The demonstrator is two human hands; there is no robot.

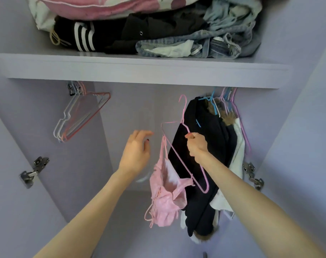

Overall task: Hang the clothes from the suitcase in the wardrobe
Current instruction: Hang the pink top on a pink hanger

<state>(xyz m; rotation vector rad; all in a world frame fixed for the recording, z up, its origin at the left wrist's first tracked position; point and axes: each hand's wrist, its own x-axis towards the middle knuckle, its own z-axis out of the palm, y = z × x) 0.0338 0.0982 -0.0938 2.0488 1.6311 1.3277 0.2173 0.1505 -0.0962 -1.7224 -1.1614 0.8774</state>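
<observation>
Right hand point(196, 145) was fisted around one sloping arm of a pink wire hanger point(184, 153), thumb and forefinger pinching the wire near the neck; a ring showed on one finger. The hanger was tilted, its hook point(183, 103) pointing up toward the underside of the shelf and not visibly on any rail. A pink strappy top point(166, 198) hung from the hanger's left corner by thin cords, bunched and crumpled, soft ribbed fabric with loose ties trailing below.

Left hand point(138, 149) was raised just beside the top's straps, fingers relaxed and spread, holding nothing, dark polish on a nail.

Directly behind the right hand hung a cluster of garments already in the wardrobe: a dark navy garment point(210, 146), a fur-trimmed piece point(229, 118) and a white garment point(239, 146), on blue and lilac wire hangers point(214, 103). This cluster sat close against the held hanger on its right side, crowding that side.

Far left, a bunch of empty wire hangers point(80, 116), white, grey and red, hung tilted near the wall, well apart from the hands.

Wardrobe interior point(121, 108) was smooth, matte lilac panel. Metal door hinges showed at left point(34, 172) and right point(252, 175). The shelf point(140, 71) above carried folded clothes: black fabric with white stripes point(84, 39), denim point(205, 45), and a pink-and-white item point(102, 6) on top.
</observation>
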